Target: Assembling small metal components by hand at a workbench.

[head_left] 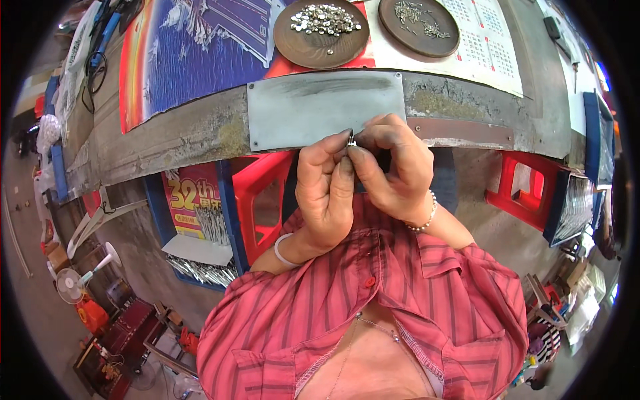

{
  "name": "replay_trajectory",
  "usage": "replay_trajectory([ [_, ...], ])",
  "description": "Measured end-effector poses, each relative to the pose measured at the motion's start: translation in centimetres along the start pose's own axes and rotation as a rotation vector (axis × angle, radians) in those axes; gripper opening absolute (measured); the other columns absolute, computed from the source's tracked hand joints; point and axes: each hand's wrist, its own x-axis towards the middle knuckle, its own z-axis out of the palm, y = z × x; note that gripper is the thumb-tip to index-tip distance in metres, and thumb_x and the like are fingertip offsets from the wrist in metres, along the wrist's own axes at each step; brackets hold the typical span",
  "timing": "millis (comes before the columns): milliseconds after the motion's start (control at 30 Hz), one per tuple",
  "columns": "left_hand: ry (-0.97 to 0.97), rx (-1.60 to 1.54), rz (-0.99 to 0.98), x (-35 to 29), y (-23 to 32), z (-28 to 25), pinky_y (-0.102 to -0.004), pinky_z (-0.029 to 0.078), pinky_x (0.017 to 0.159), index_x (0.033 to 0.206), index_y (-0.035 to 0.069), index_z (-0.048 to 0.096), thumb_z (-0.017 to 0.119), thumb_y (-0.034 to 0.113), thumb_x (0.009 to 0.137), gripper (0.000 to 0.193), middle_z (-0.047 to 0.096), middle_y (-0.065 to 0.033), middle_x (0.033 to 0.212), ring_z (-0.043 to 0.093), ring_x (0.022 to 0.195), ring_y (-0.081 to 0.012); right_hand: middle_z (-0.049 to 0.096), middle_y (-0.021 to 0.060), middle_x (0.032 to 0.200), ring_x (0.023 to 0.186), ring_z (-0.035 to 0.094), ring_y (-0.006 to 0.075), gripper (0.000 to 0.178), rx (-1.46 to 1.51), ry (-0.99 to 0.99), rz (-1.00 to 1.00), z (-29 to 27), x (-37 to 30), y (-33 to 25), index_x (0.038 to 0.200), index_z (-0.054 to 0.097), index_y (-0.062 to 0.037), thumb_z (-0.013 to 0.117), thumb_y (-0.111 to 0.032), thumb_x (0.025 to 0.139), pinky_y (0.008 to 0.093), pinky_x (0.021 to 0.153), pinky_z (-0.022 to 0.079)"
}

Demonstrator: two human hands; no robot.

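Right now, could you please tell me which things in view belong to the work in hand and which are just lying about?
In use:
- small metal part, pinched between left hand and right hand
- brown dish of shiny metal pieces
- brown dish of thin dark pieces
- grey metal plate

Lying about:
- red stool
- white fan
- cables

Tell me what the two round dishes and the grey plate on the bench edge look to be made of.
Round dishes: probably wood or dull brown plastic; matte, no glare. Grey plate: most likely sheet metal, with a dull smudged sheen and fastened at its corners. The tiny part pinched between left hand and right hand glints like metal.
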Motion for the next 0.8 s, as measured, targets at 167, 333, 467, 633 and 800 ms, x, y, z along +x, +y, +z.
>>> replay_trajectory([
  [167, -0.032, 0.048, -0.001, -0.3, -0.3, -0.3, -0.0247, 0.044, 0.084, 0.126, -0.003, 0.036, 0.04, 0.006, 0.099, 0.029, 0.057, -0.0113, 0.108, 0.055, 0.097, -0.0119, 0.052, 0.0099, 0.074, 0.064, 0.05, 0.029, 0.017, -0.225, 0.025, -0.075, 1.0, -0.9, 0.1, 0.088, 0.049, -0.0023, 0.063, -0.004, 0.078, 0.0364, 0.059, 0.041],
  [333, -0.014, -0.013, -0.051, 0.0, -0.2, 0.1, -0.0189, 0.042, 0.067, 0.127, 0.0, 0.037, 0.043, 0.005, 0.098, 0.031, 0.057, -0.0075, 0.103, 0.052, 0.078, -0.0067, 0.052, 0.0067, 0.072, 0.062, 0.05, 0.0173, 0.008, 0.123, -0.042, 0.408, 0.3, -0.2, -1.1, 0.087, 0.051, 0.0004, 0.055, -0.007, 0.088, 0.0287, 0.057, 0.041],
  [467, -0.013, -0.135, -0.14, 0.7, 0.7, -0.2, -0.0161, 0.036, 0.055, 0.126, 0.001, 0.04, 0.047, 0.005, 0.096, 0.031, 0.056, -0.0054, 0.099, 0.045, 0.064, -0.0041, 0.057, 0.0061, 0.074, 0.064, 0.053, 0.0095, 0.01, 0.382, -0.097, 0.365, -1.3, 0.6, -0.3, 0.087, 0.055, 0.0039, 0.05, -0.004, 0.092, 0.024, 0.056, 0.043],
  [633, -0.046, -0.243, -0.182, 0.3, 1.2, -1.4, -0.0161, 0.038, 0.059, 0.132, 0.001, 0.041, 0.045, 0.007, 0.098, 0.034, 0.055, -0.0004, 0.103, 0.043, 0.069, -0.0014, 0.058, 0.012, 0.079, 0.063, 0.056, 0.0257, 0.012, 0.033, -0.061, 0.055, 0.8, -0.8, 0.0, 0.086, 0.055, 0.001, 0.064, -0.002, 0.079, 0.0316, 0.056, 0.046],
  [800, 0.034, -0.174, -0.181, 0.5, 0.5, -1.0, -0.0158, 0.037, 0.058, 0.132, 0.001, 0.042, 0.043, 0.005, 0.098, 0.034, 0.056, -0.0003, 0.104, 0.041, 0.067, -0.0005, 0.052, 0.0123, 0.079, 0.067, 0.048, 0.0318, 0.014, -0.254, -0.054, -0.021, 2.3, -1.8, 0.7, 0.088, 0.05, -0.0023, 0.061, -0.006, 0.081, 0.0394, 0.061, 0.04],
])
